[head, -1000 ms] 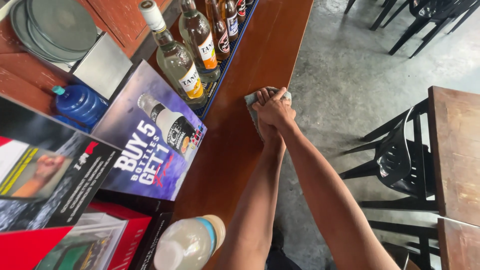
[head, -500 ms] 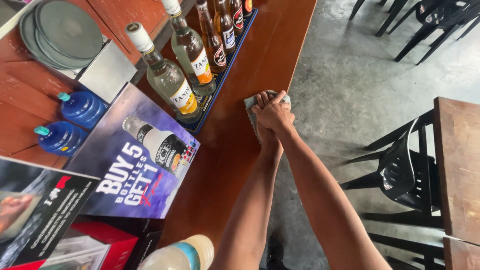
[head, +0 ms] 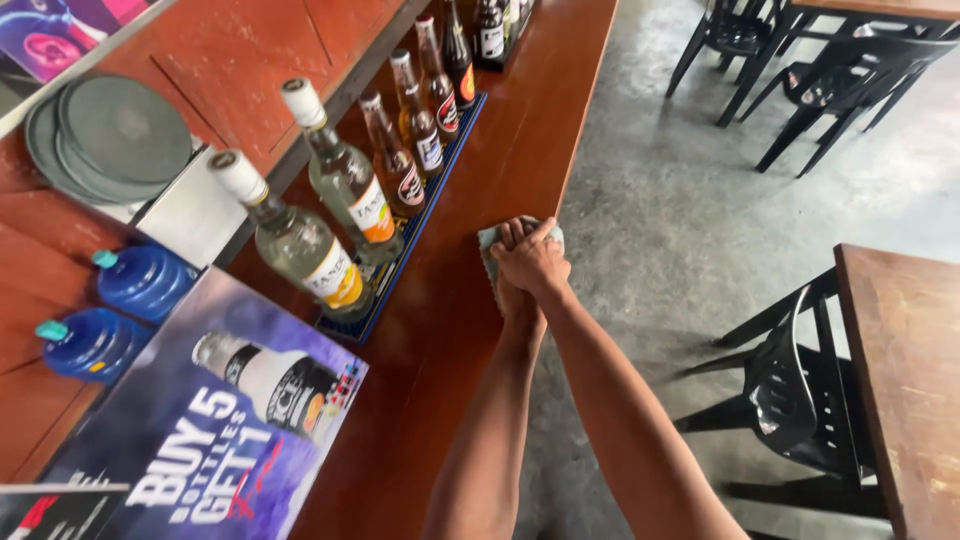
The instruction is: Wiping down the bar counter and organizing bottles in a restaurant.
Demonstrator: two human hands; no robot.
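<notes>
Both my hands press down together on a small grey-green cloth (head: 487, 238) lying on the reddish-brown wooden counter (head: 500, 140) near its right edge. My right hand (head: 535, 262) lies on top, covering most of my left hand (head: 508, 290), whose fingers show just beneath it. Only the cloth's corners stick out from under the hands. To the left of the hands runs a dark bar mat (head: 400, 262) holding a row of glass bottles (head: 345, 185).
A purple promotional sign (head: 215, 440) leans at the lower left, two blue jugs (head: 140, 280) behind it. Stacked grey round trays (head: 105, 140) sit at far left. Black plastic chairs (head: 800, 400) and a wooden table (head: 900, 370) stand on the concrete floor to the right.
The view has shifted forward along the counter; the sign and bottles slid down and left in frame. My hands stay stacked on the cloth, a little further along the counter.
</notes>
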